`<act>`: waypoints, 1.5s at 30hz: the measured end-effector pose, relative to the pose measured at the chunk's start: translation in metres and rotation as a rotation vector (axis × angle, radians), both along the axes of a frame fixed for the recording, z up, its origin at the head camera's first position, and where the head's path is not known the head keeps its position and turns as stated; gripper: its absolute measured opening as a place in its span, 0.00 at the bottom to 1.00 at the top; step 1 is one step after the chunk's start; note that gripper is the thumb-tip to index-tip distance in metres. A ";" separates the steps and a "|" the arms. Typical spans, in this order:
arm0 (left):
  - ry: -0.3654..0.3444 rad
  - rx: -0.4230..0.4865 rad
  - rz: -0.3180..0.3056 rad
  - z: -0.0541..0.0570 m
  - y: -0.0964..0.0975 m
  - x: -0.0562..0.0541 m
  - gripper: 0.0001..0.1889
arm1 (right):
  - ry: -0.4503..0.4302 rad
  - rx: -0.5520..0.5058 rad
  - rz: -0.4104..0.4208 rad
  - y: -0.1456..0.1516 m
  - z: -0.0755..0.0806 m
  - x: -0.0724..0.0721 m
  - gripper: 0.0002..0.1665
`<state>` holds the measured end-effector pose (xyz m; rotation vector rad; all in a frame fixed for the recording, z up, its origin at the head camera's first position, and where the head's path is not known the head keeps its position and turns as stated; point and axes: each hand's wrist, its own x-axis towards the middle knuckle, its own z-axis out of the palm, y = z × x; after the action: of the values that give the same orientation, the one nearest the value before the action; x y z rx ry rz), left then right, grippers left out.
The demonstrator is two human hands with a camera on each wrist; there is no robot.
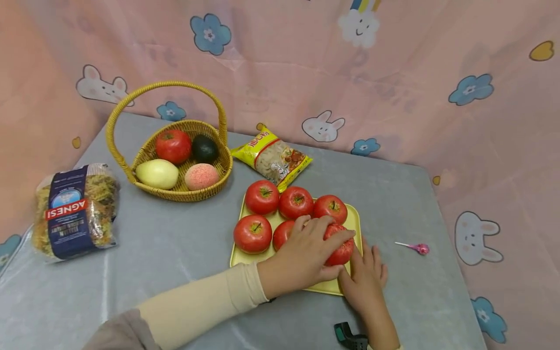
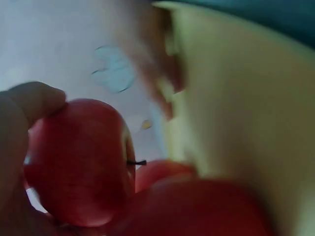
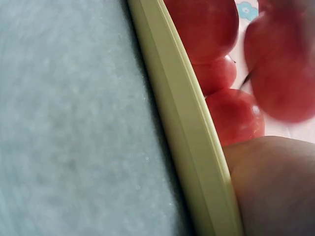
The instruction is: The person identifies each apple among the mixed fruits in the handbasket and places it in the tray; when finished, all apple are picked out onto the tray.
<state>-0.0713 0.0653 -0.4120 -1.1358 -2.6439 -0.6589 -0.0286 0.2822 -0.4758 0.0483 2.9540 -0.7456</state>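
Note:
In the head view, a yellow tray bears several red apples, among them a front-left apple and a back-left apple. My left hand reaches across the tray and grips a red apple at its right side. The left wrist view shows that apple, stem sideways, between thumb and fingers. At the tray's right edge rests my right hand, its fingers extended. In the right wrist view part of this hand lies against the tray's rim; its fingertips are hidden there.
Left of the tray stands a handled wicker basket holding fruit. A pasta bag lies at the far left, and a yellow food packet is behind the tray. To the right lies a lollipop. A patterned curtain hangs behind the table.

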 end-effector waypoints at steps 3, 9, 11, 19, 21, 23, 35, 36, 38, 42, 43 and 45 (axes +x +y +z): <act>0.114 -0.200 0.030 -0.016 0.016 0.003 0.38 | 0.007 0.002 -0.005 -0.003 0.000 0.000 0.40; 0.265 -0.466 0.110 -0.030 0.026 0.009 0.36 | 0.037 0.003 0.000 -0.006 0.002 0.000 0.39; 0.287 -0.561 0.132 -0.032 0.026 0.013 0.36 | 0.039 0.004 0.002 -0.006 0.002 0.000 0.39; 0.280 -0.822 0.220 -0.030 0.028 0.023 0.42 | 0.026 0.002 -0.006 -0.009 0.001 -0.003 0.39; 0.267 -0.825 0.227 -0.029 0.028 0.023 0.42 | 0.027 -0.002 -0.006 -0.009 0.001 -0.004 0.40; 0.244 -0.797 0.219 -0.028 0.028 0.023 0.44 | 0.027 -0.004 -0.005 -0.009 0.001 -0.004 0.40; 0.032 -0.139 0.325 0.026 -0.063 -0.014 0.45 | 0.033 -0.011 -0.003 0.000 -0.001 0.000 0.41; 0.001 -0.100 0.383 0.033 -0.081 -0.026 0.46 | 0.034 -0.018 -0.002 0.000 -0.001 0.000 0.41; -0.069 -0.028 0.504 0.043 -0.119 -0.052 0.45 | 0.029 -0.019 -0.002 0.000 0.000 -0.001 0.41; -0.208 0.056 0.710 0.052 -0.194 -0.091 0.46 | 0.007 -0.017 -0.006 0.000 0.000 -0.001 0.41; -0.252 0.069 0.752 0.051 -0.209 -0.097 0.46 | 0.003 -0.013 -0.006 0.000 0.000 -0.001 0.41; -0.323 0.081 0.810 0.048 -0.232 -0.108 0.46 | -0.001 -0.011 -0.006 0.000 -0.002 -0.001 0.41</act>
<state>-0.1792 -0.1670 -0.3637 0.1250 -2.9383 -0.7893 -0.0293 0.2821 -0.4775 0.0569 2.9500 -0.7621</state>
